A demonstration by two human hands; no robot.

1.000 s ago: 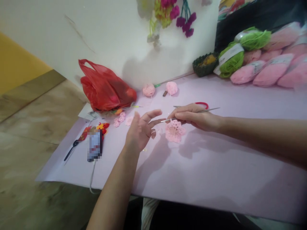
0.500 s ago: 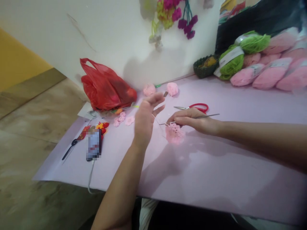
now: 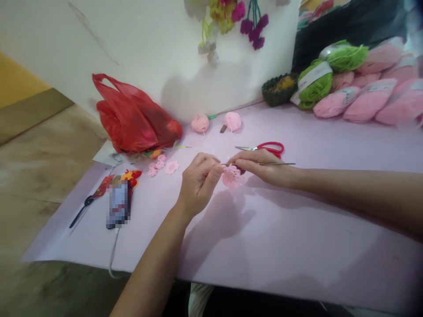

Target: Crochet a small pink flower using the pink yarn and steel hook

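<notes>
My right hand (image 3: 264, 165) grips a thin metal crochet hook (image 3: 280, 164), its shaft lying almost level and its tip pointing left. Below the hook hangs a lacy pink crocheted flower (image 3: 233, 177), close under the right fingertips. My left hand (image 3: 201, 180) is closed, thumb against fingers, at the hook's tip and the flower's left edge. It pinches the work there; the exact grip and the yarn strand are hidden by the fingers. Just behind the right hand lie red-handled scissors (image 3: 271, 148), blades toward the left.
Two pink yarn balls (image 3: 200, 123) sit near the wall. A red plastic bag (image 3: 135, 119) stands at left, with small pink crocheted flowers (image 3: 172, 167) before it. A phone (image 3: 119, 204) on a cable lies nearer. Yarn skeins (image 3: 370, 99) and a dark basket (image 3: 279, 91) are at back right.
My left hand was raised with fingers spread and a strand running to the hook; now it has come down and closed at the hook's tip. The view has shifted slightly.
</notes>
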